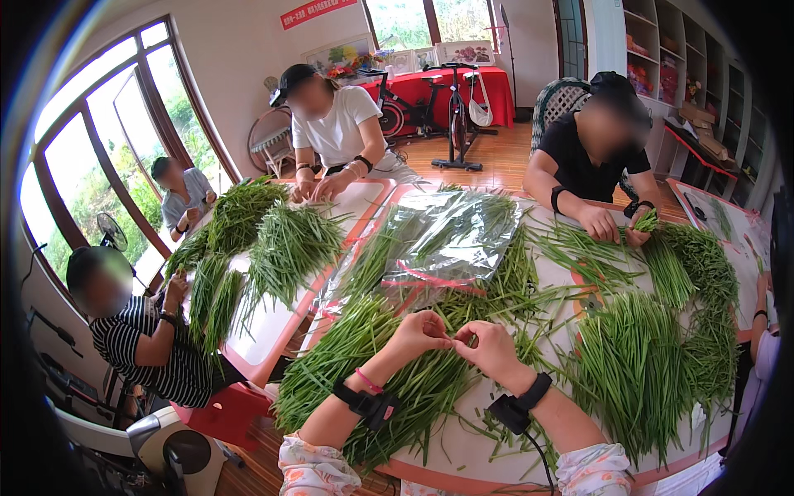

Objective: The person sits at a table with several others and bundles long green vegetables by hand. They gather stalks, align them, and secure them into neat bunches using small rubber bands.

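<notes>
My left hand and my right hand meet above the table, thumbs and forefingers pinched tip to tip. Whether a thin stem piece lies between the fingertips is too small to tell. Below and left of them spreads a large heap of long green stems, which look like garlic scapes or flowering chives. A second thick pile of such stems lies to the right of my right hand. Beyond my hands, a clear plastic bag with red strips lies over more stems. Short cut bits are scattered near the table's front edge.
A person in black handles stems across the table. One in white and one in stripes work beside further bundles at left. A red stool stands low at left; exercise bikes stand behind.
</notes>
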### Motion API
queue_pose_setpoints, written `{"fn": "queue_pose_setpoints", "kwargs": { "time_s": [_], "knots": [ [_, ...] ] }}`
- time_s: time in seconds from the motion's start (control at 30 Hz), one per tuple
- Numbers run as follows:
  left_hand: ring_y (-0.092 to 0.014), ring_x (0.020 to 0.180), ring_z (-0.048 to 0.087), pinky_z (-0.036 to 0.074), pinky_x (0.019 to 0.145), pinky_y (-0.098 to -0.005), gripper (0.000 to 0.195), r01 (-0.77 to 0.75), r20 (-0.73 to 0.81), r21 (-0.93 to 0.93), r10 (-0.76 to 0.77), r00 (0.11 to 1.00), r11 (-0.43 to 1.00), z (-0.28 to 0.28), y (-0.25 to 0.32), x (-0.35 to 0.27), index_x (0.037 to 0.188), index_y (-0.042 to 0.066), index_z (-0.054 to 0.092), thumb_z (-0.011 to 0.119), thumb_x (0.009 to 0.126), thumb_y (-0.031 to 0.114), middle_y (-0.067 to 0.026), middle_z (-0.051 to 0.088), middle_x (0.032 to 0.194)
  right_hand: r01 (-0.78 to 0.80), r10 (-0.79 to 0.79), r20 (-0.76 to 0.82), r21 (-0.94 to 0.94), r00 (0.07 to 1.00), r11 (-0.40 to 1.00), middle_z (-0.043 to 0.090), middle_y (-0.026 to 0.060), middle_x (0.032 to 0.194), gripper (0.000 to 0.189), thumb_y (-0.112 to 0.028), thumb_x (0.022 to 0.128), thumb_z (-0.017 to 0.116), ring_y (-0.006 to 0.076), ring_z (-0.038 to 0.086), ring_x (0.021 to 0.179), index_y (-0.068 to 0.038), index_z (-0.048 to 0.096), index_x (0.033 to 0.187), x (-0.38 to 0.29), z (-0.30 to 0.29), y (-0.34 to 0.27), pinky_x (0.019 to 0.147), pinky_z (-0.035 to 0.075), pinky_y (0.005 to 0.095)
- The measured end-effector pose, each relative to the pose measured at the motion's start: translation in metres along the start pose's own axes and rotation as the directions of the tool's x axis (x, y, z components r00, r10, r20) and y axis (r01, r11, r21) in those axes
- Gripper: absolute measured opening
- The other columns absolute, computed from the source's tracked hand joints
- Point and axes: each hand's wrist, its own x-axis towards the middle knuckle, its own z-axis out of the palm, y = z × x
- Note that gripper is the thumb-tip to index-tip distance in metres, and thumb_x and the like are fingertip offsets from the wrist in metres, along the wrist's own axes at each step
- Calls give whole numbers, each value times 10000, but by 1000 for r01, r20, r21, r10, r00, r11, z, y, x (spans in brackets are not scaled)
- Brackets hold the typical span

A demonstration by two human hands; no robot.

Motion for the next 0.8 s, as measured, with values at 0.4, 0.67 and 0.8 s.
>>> {"fn": "queue_pose_setpoints", "kwargs": {
  "time_s": [0.4, 0.67, 0.8],
  "knots": [
    [-95, 759, 647, 525, 689, -234, 239, -7, 31, -29, 8, 999, 1000, -2, -5, 3, 899, 3, 568, 757, 754, -19, -39, 653, 815, 42, -50, -73, -105, 996, 994, 647, 67, 782, 94, -150, 782, 657, 225, 628, 614, -67, 629, 817, -2, 15, 4, 580, 495, 359],
    [-121, 831, 661, 524, 750, -246, 245, 18, 71, -26, -16, 997, 999, -5, -4, 2, 921, 16, 557, 749, 774, -21, -37, 652, 837, -3, -8, -176, -62, 984, 998, 649, 56, 731, 129, -199, 814, 657, 252, 640, 669, -80, 608, 800, 3, 0, 4, 569, 489, 389],
    [-125, 830, 664, 527, 754, -249, 236, 15, 75, -13, -14, 997, 1000, -5, -4, -1, 922, 15, 556, 742, 781, -21, -41, 658, 846, -179, 179, -9, -49, 984, 983, 654, 58, 740, 106, -171, 815, 678, 258, 630, 642, -75, 634, 833, 4, -10, 9, 572, 487, 383]
  ]
}}
